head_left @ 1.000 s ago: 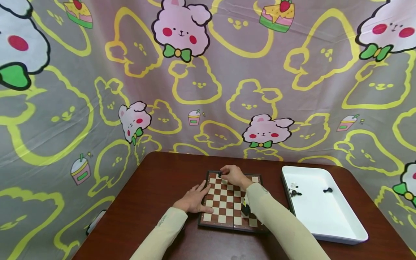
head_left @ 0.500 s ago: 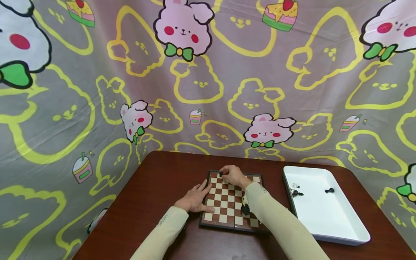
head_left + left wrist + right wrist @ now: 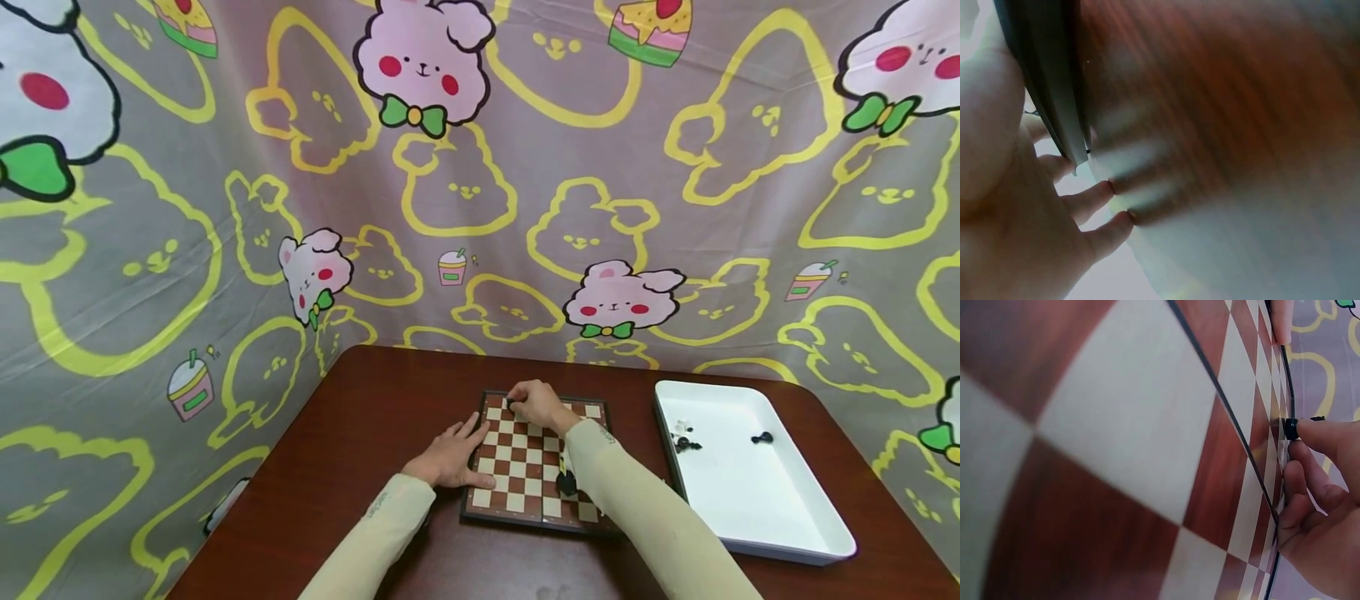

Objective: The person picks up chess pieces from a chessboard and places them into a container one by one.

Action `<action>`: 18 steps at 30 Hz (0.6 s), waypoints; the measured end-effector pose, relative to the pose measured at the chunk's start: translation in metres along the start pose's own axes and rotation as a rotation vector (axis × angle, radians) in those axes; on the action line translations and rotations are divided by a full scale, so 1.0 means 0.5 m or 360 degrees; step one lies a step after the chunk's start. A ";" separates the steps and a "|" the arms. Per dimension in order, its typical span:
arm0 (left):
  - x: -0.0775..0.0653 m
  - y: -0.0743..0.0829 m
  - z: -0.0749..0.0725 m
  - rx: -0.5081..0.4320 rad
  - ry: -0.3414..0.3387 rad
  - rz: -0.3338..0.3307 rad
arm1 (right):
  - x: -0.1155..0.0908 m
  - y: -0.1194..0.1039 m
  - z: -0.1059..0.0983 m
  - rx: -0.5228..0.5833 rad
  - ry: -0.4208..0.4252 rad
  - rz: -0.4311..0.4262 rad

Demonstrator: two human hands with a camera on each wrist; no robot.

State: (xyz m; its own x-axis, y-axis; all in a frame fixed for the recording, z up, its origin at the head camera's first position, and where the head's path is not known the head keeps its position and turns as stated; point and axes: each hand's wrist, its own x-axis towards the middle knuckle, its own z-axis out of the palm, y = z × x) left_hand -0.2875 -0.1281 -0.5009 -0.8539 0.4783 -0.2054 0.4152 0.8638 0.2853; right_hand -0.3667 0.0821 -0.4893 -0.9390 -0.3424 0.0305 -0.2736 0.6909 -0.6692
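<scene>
A brown-and-cream chessboard [image 3: 517, 472] lies on the table. At its far left corner my right hand [image 3: 538, 403] pinches a small black chess piece [image 3: 1291, 429] between thumb and fingers, low over the squares. The piece's kind is hidden by the fingertips. My left hand [image 3: 447, 458] rests on the board's left edge, fingers spread and thumb lying on the squares. The left wrist view shows this hand [image 3: 1029, 231] beside the board's dark side [image 3: 1054, 69], with fingertips on the tabletop.
A white tray [image 3: 795, 492] stands right of the board. It holds black chess pieces [image 3: 762, 437] and small white pieces [image 3: 681, 427]. A dark object [image 3: 566, 482] shows beside the right sleeve over the board; its kind is unclear. A patterned curtain [image 3: 480, 208] hangs behind the table.
Both hands keep their places, with the black chess piece still at the far left corner. Only the head view has shifted slightly.
</scene>
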 end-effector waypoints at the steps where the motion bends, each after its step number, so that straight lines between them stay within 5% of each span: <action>1: 0.000 0.001 -0.001 -0.0001 0.0004 0.0002 | -0.002 0.000 -0.002 0.0009 -0.0007 0.0004; 18: -0.005 0.005 -0.002 -0.0032 0.0010 0.0015 | -0.094 -0.011 -0.106 0.0110 0.0009 -0.0161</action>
State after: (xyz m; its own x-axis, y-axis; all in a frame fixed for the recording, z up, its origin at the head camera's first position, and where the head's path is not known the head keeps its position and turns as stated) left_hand -0.2844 -0.1272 -0.4987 -0.8518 0.4855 -0.1969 0.4171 0.8558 0.3060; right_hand -0.3318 0.1280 -0.4477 -0.9085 -0.4046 0.1046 -0.3524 0.6073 -0.7120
